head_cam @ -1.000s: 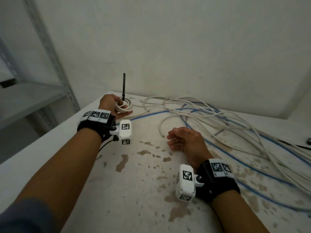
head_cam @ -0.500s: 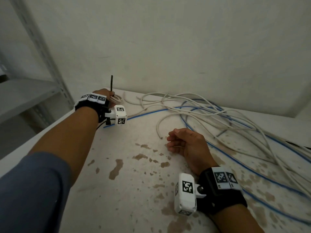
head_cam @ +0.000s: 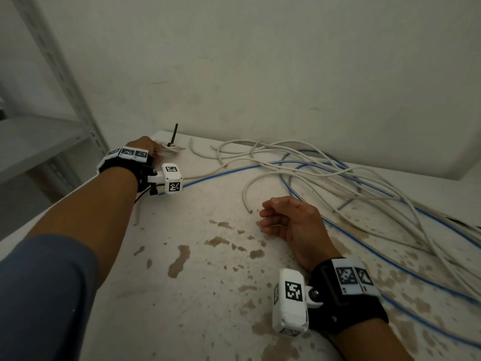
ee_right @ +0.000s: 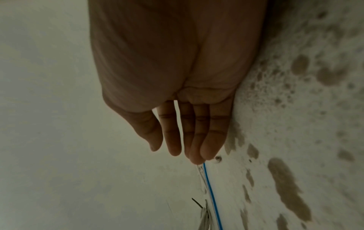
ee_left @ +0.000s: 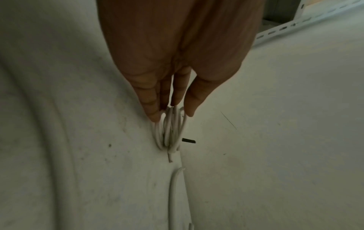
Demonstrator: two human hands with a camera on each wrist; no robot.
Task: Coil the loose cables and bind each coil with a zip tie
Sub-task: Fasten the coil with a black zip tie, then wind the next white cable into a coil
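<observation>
The left hand (ee_left: 177, 65) reaches to the far left corner of the table (head_cam: 197, 303), its fingers (ee_left: 151, 105) extended and fairly straight, their tips touching the near edge of a small white cable coil (ee_left: 170, 132). Whether the tips pinch the loops or only rest against them cannot be told. The coil lies on the tabletop, bound by a black zip tie (head_cam: 173, 135) whose tail sticks up at a slant in the head view. A cut end of the coil's cable pokes out beyond the loops.

The right hand (head_cam: 291, 220) lies on its side near the middle of the table, fingers loosely curled and holding nothing. Just left of its fingertips sits the free end of a loose white cable (head_cam: 246, 194). Behind and to the right of that hand, a tangle of white cables (head_cam: 338, 178) and a blue cable (head_cam: 226, 171) spreads over the table's far and right parts, the blue one running leftward toward the left wrist. Brown stains (head_cam: 179, 260) mottle the tabletop. A grey metal shelf (head_cam: 39, 142) stands left of the table, against the pale wall (head_cam: 260, 61).
</observation>
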